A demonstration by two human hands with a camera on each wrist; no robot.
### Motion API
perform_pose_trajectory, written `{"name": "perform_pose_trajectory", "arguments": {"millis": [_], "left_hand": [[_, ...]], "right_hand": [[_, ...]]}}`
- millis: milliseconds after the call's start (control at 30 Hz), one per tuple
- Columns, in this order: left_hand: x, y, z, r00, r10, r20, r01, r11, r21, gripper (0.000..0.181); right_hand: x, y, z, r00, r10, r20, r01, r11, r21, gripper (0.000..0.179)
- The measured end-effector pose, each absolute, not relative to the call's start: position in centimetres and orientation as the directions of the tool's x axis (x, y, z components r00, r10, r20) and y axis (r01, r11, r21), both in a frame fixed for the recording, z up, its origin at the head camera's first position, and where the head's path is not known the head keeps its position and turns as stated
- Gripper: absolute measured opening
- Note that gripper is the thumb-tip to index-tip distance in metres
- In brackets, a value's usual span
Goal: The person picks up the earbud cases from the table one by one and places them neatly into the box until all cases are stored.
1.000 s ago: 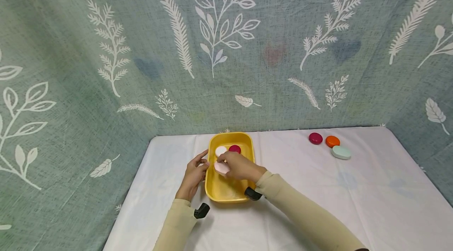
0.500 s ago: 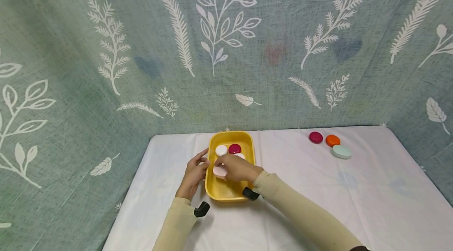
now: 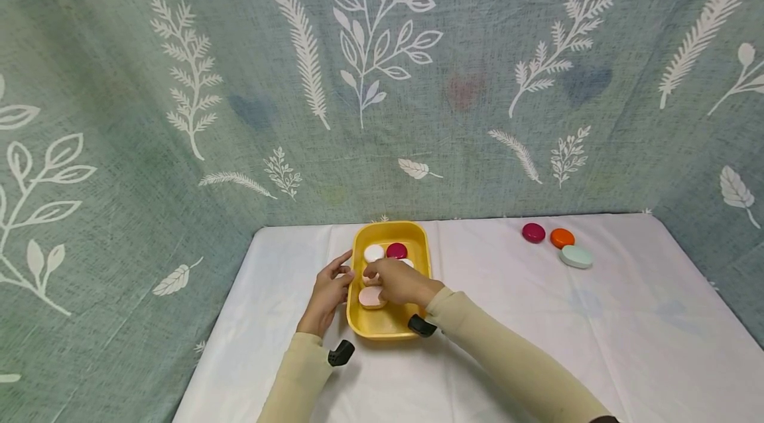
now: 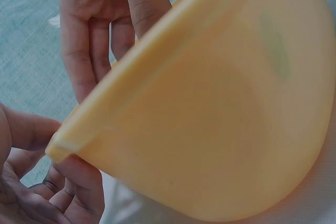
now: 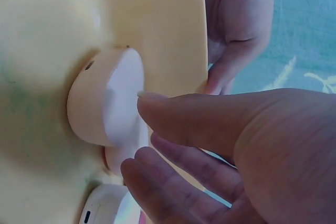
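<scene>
A pink oval case [image 3: 372, 298] with a small dark slot in its side sits in the yellow tray [image 3: 382, 330]. Over it in the right wrist view, my right hand [image 3: 406, 282] has loose, spread fingers and holds nothing; the thumb tip is at the case's face, though contact is hard to tell. My left hand [image 3: 327, 290] pinches the tray's left rim between thumb and finger, as the left wrist view shows. Behind the case is another pink piece, partly covered by my right fingers. Farther back are a white round piece [image 3: 374, 252] and a crimson one [image 3: 396, 250].
Another white piece [image 3: 408, 262] in the tray is mostly hidden by my right hand. On the white tablecloth [image 3: 489, 264], far right, lie a crimson round piece [image 3: 534, 233], an orange one [image 3: 562, 238] and a mint oval one [image 3: 575, 256]. A green patterned curtain [image 3: 465, 164] hangs behind.
My right hand has brought the pink oval case toward the tray's near side and let go of it. The left hand stays at the rim.
</scene>
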State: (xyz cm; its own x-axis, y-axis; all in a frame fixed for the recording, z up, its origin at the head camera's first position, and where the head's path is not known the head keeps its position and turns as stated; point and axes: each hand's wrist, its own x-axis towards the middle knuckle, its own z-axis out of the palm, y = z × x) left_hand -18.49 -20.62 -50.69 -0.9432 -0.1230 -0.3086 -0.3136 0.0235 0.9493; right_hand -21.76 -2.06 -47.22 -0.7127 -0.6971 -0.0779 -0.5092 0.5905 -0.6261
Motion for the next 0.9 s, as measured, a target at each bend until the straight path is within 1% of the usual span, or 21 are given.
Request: {"name": "perform_pose_trajectory", "arguments": {"millis": [133, 300, 433, 667, 833, 900], "left_hand": [[-18.6, -20.5, -50.8, -0.943, -0.126, -0.308, -0.314, 0.026, 0.949, 0.053], [-18.6, -20.5, -51.0, -0.945, -0.13, -0.3, -0.305, 0.022, 0.952, 0.053], [-18.6, -20.6, -51.1, -0.945, -0.134, -0.298, -0.303, 0.023, 0.953, 0.053], [-18.5, -20.6, -50.9, -0.946, -0.135, -0.295, -0.3, 0.021, 0.954, 0.052], [-18.5, -20.5, -50.8, -0.944, -0.133, -0.303, -0.309, 0.024, 0.951, 0.052], [-18.4, -20.5, -50.8, -0.942, -0.134, -0.308, -0.314, 0.024, 0.949, 0.053]], "right_hand": [[-21.6, -1.4, -46.9, -0.729, -0.681, -0.073, -0.484, 0.587, -0.649, 0.046], [-21.4, 0.5, -46.4, -0.732, -0.681, 0.021, -0.484, 0.498, -0.72, 0.041], [-21.4, 2.4, -45.8, -0.762, -0.642, 0.081, -0.47, 0.464, -0.751, 0.039], [-21.3, 6.3, -45.2, -0.867, -0.472, 0.158, -0.403, 0.478, -0.78, 0.037], [-21.4, 9.9, -46.1, -0.902, -0.357, 0.242, -0.396, 0.462, -0.793, 0.038], [-21.4, 11.4, -46.5, -0.913, -0.318, 0.256, -0.385, 0.463, -0.798, 0.038]]}}
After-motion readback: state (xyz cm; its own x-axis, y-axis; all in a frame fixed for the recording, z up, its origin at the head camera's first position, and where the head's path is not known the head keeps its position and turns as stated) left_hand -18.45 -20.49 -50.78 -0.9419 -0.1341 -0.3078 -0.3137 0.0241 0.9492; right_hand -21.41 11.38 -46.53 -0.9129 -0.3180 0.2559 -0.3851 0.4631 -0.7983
